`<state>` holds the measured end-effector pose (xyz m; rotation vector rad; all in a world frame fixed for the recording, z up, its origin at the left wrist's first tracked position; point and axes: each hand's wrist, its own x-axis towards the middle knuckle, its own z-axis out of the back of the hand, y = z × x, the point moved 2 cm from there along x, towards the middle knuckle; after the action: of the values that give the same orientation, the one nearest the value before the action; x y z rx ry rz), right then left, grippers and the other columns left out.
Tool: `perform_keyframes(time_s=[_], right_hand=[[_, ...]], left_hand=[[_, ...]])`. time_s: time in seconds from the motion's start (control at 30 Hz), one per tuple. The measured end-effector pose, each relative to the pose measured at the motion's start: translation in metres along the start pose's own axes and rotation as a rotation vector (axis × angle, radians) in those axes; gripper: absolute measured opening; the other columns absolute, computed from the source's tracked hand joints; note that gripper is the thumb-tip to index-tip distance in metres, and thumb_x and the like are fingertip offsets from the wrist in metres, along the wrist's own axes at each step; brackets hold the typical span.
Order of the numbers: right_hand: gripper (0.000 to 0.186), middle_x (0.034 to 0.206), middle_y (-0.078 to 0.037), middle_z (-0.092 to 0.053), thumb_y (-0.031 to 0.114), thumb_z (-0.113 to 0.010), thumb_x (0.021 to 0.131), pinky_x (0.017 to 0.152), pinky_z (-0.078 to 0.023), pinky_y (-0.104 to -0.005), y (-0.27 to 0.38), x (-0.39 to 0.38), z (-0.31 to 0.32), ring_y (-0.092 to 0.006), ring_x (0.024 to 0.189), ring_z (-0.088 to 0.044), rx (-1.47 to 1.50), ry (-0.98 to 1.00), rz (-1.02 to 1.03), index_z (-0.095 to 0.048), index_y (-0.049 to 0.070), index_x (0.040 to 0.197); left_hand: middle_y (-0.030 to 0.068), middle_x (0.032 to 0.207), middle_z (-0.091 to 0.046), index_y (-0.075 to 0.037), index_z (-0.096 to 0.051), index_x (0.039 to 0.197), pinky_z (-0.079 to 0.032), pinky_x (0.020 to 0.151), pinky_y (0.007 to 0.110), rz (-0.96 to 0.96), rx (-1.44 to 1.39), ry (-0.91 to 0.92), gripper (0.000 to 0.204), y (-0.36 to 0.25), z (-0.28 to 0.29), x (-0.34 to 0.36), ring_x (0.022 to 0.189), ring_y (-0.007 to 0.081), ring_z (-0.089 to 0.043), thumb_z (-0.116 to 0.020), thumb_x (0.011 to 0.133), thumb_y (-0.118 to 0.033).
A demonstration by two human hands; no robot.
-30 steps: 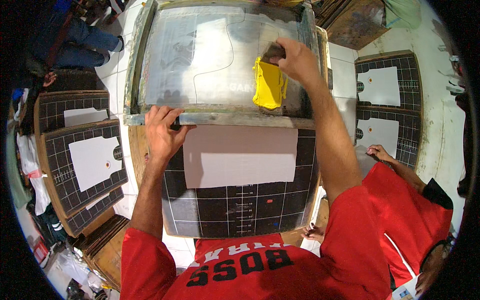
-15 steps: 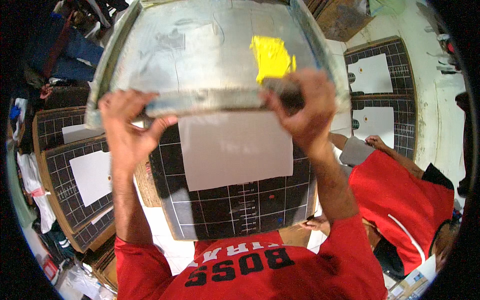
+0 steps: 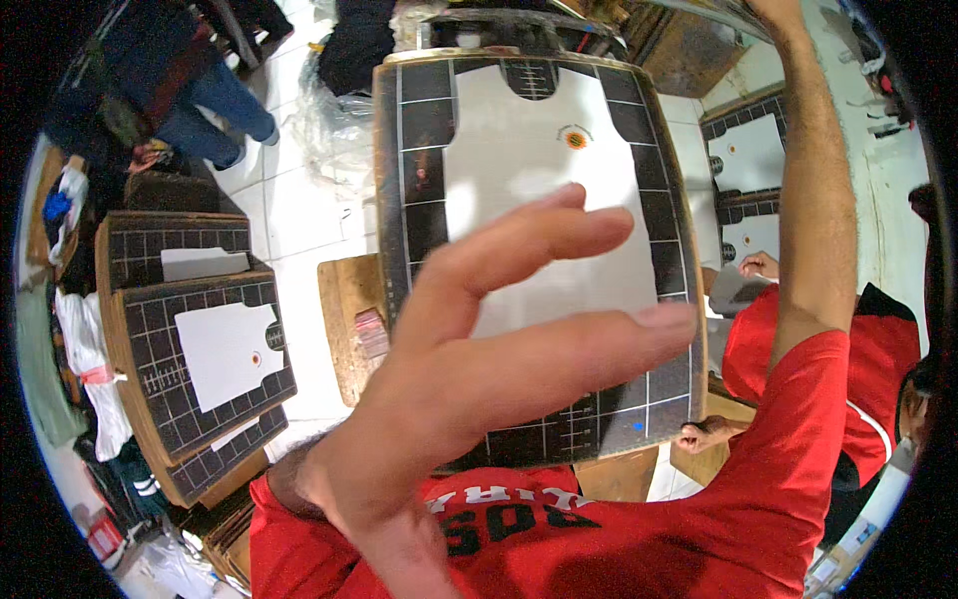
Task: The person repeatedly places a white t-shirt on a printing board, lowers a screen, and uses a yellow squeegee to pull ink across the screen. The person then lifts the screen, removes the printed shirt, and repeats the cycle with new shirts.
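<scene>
Large in the foreground, my left hand point(image 3: 449, 339) is raised over the board with thumb and fingers spread, holding nothing. Beneath it, a white cut fabric panel point(image 3: 499, 150) with a curved neckline lies on a black gridded board point(image 3: 419, 215). A small round orange emblem point(image 3: 576, 139) shows on the panel's upper right. My right arm stretches up to the top right, where my right hand point(image 3: 773, 12) is cut off by the picture's edge beside the rim of a frame point(image 3: 714, 12). Its fingers are hidden.
More gridded boards with white panels stand at the left point(image 3: 150, 349) and right point(image 3: 738, 200). A person in a red shirt point(image 3: 878, 349) is close at my right. Another person in jeans point(image 3: 225, 115) stands far left. A wooden stand point(image 3: 344, 344) sits beside the board.
The framed screen with yellow ink has gone from over the board, uncovering the panel and its emblem. My left hand has let go of the frame and come nearer; my right has moved up and right.
</scene>
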<state>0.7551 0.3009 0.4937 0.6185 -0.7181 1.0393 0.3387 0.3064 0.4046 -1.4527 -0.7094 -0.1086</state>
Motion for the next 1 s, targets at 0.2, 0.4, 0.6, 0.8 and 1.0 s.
perform_keyframes(time_s=[0.2,0.4,0.6,0.8,1.0], right_hand=[[0.057,0.105,-0.024,-0.073,0.054,-0.076,0.085,0.093,-0.052,-0.0444,-0.019,0.014,-0.027,-0.0358,0.1,-0.07,-0.052,0.053,0.0,-0.073,0.0,0.105],[0.052,0.114,-0.021,-0.072,0.048,-0.074,0.091,0.096,-0.05,-0.0428,-0.001,-0.038,-0.036,-0.0348,0.108,-0.069,0.085,0.104,-0.06,-0.069,0.001,0.116],[0.041,0.11,-0.014,-0.071,0.032,-0.079,0.087,0.089,-0.054,-0.041,0.03,-0.109,-0.018,-0.0338,0.102,-0.07,0.198,-0.013,-0.041,-0.067,0.008,0.118],[0.04,0.098,-0.014,-0.067,0.033,-0.083,0.081,0.073,-0.055,-0.0439,0.031,-0.174,-0.027,-0.0345,0.086,-0.069,0.262,-0.047,-0.01,-0.068,0.007,0.109],[0.052,0.105,-0.014,-0.067,0.038,-0.087,0.077,0.092,-0.048,-0.0498,0.025,-0.297,-0.039,-0.0352,0.1,-0.064,0.378,0.302,-0.03,-0.068,0.007,0.114]], left_hand=[[0.0155,0.122,-0.068,-0.002,-0.068,0.124,-0.05,0.097,0.038,0.321,0.167,0.047,0.066,0.02,0.042,-0.058,0.114,0.025,-0.065,-0.095,0.073,-0.035],[0.0069,0.092,-0.078,0.004,-0.072,0.115,-0.057,0.082,0.027,0.589,0.059,-0.152,0.019,0.072,0.045,-0.096,0.086,0.0117,-0.072,-0.067,0.101,-0.008],[0.0137,0.135,-0.068,0.001,-0.041,0.155,-0.047,0.106,0.033,0.514,0.092,-0.091,0.054,0.101,0.024,-0.045,0.125,0.0158,-0.06,-0.054,0.111,-0.026],[0.018,0.14,-0.061,0.001,-0.034,0.156,-0.046,0.108,0.039,0.578,-0.286,-0.59,0.075,0.141,-0.016,0.029,0.126,0.026,-0.061,-0.047,0.108,-0.055],[0.0146,0.102,-0.069,-0.002,-0.057,0.122,-0.062,0.075,0.047,0.742,-0.46,-1.177,0.058,0.259,-0.035,-0.019,0.088,0.0291,-0.069,-0.043,0.108,-0.056]])
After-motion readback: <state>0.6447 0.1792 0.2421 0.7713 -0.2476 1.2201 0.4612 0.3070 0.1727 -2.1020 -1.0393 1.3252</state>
